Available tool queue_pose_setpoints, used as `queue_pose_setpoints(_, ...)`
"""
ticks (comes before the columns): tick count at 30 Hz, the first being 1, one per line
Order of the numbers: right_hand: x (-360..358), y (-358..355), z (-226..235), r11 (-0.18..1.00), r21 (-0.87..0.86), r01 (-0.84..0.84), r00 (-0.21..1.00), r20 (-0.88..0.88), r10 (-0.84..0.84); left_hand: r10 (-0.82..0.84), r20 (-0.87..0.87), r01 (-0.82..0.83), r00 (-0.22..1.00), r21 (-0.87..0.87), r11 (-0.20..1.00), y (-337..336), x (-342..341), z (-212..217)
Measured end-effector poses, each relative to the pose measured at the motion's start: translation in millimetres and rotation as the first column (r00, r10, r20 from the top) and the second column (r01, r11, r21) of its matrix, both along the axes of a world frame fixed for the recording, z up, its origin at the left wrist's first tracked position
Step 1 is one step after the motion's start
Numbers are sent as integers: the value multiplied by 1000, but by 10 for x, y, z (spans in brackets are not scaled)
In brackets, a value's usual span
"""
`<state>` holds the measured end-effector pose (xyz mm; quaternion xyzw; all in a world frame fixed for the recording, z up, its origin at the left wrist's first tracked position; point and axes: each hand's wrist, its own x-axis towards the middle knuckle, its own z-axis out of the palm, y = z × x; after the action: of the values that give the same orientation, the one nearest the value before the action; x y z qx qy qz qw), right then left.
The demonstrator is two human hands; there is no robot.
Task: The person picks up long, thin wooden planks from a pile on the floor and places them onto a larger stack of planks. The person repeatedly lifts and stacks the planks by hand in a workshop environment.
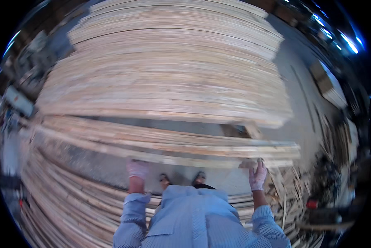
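Two gloved hands hold the near edge of a wide, thin wooden sheet that stretches across the middle of the view. The left hand, at about seven o'clock from the centre, wears a pale glove and grips the sheet's front edge from below; its fingers are curled under the wood, so how tightly they close cannot be told. The right hand, at about five o'clock, also in a pale glove, has its fingers spread slightly and pressed up against the underside of the same edge near the sheet's right end. The sheet is blurred and lies roughly level, just above the person's feet, which show at six o'clock on a grey floor.

Beyond the sheet, toward twelve o'clock, stands a tall stack of similar sheets, its layered edges facing the person. At eight o'clock lies a lower heap of long wooden strips. At four o'clock is a loose pile of wood scraps. The person's light blue striped sleeves rise from the lower edge.
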<state>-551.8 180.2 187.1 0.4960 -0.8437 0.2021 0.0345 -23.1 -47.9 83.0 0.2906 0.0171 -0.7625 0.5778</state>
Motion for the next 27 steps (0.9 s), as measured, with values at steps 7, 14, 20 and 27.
queue_pose_setpoints(7,-1199,1198,-364,934,91,345,938,11,-347,114,50,-123,992,241,963,-144,35,30)
queue_pose_setpoints(14,-1804,1210,-417,970,43,241,950,193,-245,153,211,-210,965,283,936,-211,57,51)
queue_pose_setpoints(20,-1829,538,535,865,499,44,983,-176,51,240,162,-269,957,190,944,-40,-121,118)
queue_pose_setpoints(27,-2522,629,462,873,417,-252,713,-531,459,266,290,-336,919,225,915,88,-81,531)
